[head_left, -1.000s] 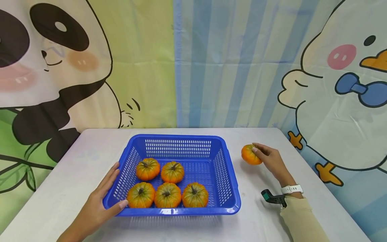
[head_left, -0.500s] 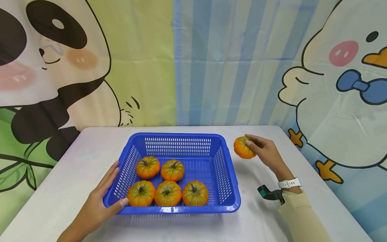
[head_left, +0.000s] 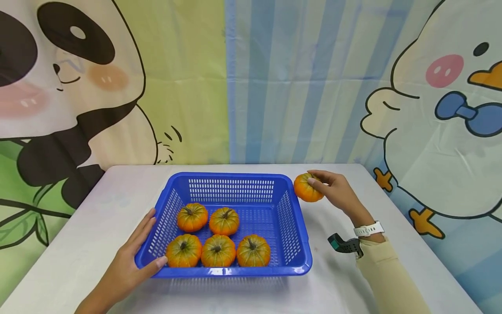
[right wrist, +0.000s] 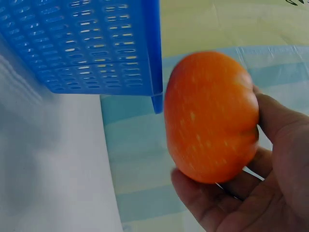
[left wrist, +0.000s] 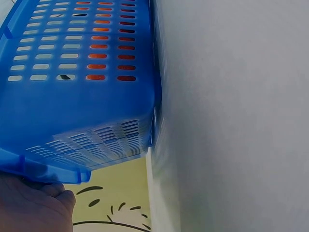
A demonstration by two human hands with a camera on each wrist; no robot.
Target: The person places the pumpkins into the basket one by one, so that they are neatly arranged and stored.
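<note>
In the head view, my right hand [head_left: 333, 189] pinches a small orange pumpkin [head_left: 305, 188] near its greenish top. The pumpkin is raised off the table, close by the right rim of a blue plastic basket [head_left: 223, 272]. Its smooth orange underside faces the right wrist camera, with fingers and thumb around it. My left hand [head_left: 123, 266] rests at the basket's front left corner, thumb over the front rim and fairly straight fingers along the left side. Several more pumpkins sit inside: a front pumpkin [head_left: 218, 251], a right one [head_left: 252, 251] and a back one [head_left: 192, 217] among them.
A white-covered table [head_left: 341, 288] bears the basket. Bare basket floor [head_left: 256, 222] shows at the back right inside. Behind stands a cartoon-printed curtain [head_left: 270, 87]. A black wrist device [head_left: 345, 244] juts from the right wrist beside a white band [head_left: 368, 229].
My right hand has carried the pumpkin up and leftward, from over the table at the right to beside the basket's right rim. The left hand and basket stay in place.
</note>
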